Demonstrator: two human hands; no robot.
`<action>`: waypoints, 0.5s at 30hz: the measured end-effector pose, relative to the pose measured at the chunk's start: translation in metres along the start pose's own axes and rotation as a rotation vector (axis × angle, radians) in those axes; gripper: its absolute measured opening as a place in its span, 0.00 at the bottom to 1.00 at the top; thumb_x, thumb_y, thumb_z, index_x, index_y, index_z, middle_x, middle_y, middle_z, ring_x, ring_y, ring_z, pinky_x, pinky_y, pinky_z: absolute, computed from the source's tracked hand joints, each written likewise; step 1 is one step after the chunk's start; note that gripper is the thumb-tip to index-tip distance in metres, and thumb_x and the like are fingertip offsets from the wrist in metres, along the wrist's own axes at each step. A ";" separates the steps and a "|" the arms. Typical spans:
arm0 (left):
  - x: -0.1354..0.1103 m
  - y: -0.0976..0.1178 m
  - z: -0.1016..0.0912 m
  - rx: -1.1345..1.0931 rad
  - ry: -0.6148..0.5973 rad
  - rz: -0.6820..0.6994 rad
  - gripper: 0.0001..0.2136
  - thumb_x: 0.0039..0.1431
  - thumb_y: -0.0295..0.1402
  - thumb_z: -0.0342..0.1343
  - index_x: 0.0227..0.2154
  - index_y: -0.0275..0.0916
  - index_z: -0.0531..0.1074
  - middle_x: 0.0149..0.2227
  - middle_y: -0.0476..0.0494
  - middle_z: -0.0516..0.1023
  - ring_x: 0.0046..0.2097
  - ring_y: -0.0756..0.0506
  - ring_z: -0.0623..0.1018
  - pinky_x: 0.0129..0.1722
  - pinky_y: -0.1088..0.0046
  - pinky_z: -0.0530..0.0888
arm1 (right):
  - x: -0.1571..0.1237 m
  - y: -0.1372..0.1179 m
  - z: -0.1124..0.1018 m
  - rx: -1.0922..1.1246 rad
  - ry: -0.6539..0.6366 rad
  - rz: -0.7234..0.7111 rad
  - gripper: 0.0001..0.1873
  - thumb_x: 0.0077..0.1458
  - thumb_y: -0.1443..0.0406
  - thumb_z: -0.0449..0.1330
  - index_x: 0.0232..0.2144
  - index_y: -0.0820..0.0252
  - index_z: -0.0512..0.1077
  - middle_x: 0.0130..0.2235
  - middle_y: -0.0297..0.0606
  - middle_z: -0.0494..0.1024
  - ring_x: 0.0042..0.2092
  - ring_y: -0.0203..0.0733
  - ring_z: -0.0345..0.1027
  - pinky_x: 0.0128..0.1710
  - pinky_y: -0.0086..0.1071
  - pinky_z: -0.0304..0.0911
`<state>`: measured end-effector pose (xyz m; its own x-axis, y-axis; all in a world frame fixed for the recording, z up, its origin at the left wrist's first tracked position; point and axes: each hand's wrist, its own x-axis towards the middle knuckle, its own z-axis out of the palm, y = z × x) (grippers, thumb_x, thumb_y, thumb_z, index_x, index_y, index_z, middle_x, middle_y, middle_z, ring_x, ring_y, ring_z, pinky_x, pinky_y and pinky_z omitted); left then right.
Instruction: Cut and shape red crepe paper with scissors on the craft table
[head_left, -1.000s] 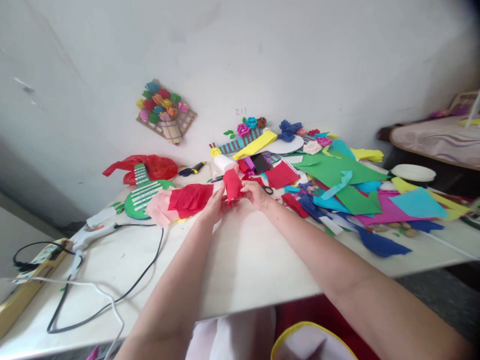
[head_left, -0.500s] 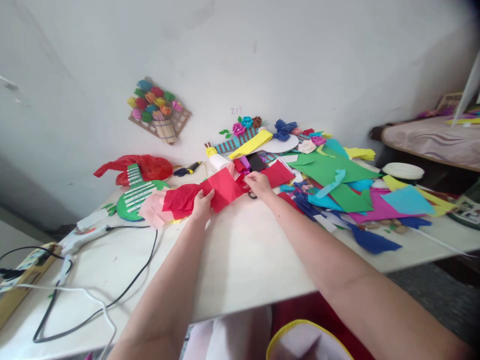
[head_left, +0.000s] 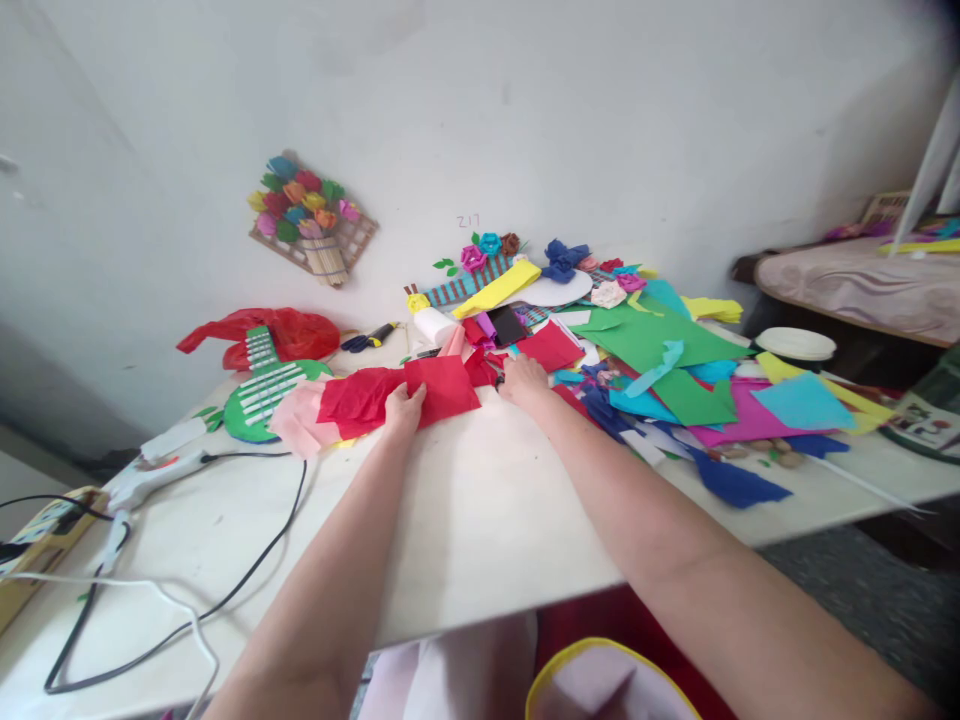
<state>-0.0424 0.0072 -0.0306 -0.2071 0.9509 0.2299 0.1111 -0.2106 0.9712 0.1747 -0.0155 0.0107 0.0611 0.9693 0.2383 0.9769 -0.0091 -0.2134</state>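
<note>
And here, the fingertips of the right hand (head_left: 523, 380) are largely masked by its own knuckles: the fingers are curled, a small dark item (head_left: 500, 380) is glimpsed at their tips, but whether it is gripped cannot be told. Over at the right edge, the green bottle (head_left: 926, 405) is cut off by the frame; at the far left, the power strip (head_left: 56, 540) is cropped as well.

Now to the red sheet (head_left: 450, 390): it is held at the middle of the tabletop (head_left: 480, 520), its left part pinched by the left hand (head_left: 406, 408), thumb laid on top, fingers partly hidden. Smooth, flat and bright it is seen, set beside the wrinkled red paper (head_left: 356, 402), by which the pale pink paper (head_left: 300, 420) is adjoined.

On the wall, paper flowers (head_left: 300, 198) are bunched above a holder of bound sticks (head_left: 325, 262). At the back right, a round white container (head_left: 796, 343) is seen, its contents impossible to make out.
</note>
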 end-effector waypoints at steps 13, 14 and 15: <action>-0.005 0.005 0.002 0.012 -0.004 -0.005 0.15 0.38 0.40 0.60 0.29 0.35 0.73 0.26 0.43 0.76 0.30 0.45 0.75 0.32 0.70 0.71 | -0.001 0.002 -0.015 -0.055 -0.075 -0.014 0.18 0.47 0.67 0.54 0.43 0.63 0.68 0.42 0.48 0.73 0.45 0.49 0.67 0.40 0.38 0.62; -0.006 0.006 0.002 0.010 0.000 -0.004 0.15 0.38 0.40 0.60 0.29 0.35 0.73 0.26 0.43 0.76 0.30 0.45 0.75 0.32 0.70 0.71 | -0.001 0.003 -0.015 -0.052 -0.075 -0.006 0.18 0.47 0.67 0.54 0.43 0.63 0.68 0.42 0.48 0.73 0.45 0.49 0.67 0.40 0.38 0.62; -0.006 0.006 0.002 0.009 0.003 -0.003 0.15 0.38 0.40 0.60 0.29 0.35 0.73 0.26 0.43 0.76 0.30 0.45 0.75 0.32 0.70 0.71 | -0.001 0.003 -0.016 -0.049 -0.074 0.003 0.18 0.46 0.67 0.54 0.43 0.63 0.68 0.42 0.48 0.73 0.44 0.49 0.67 0.40 0.37 0.62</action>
<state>-0.0387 0.0003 -0.0265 -0.2099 0.9510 0.2271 0.1190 -0.2057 0.9713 0.1812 -0.0201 0.0252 0.0509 0.9847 0.1668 0.9857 -0.0226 -0.1672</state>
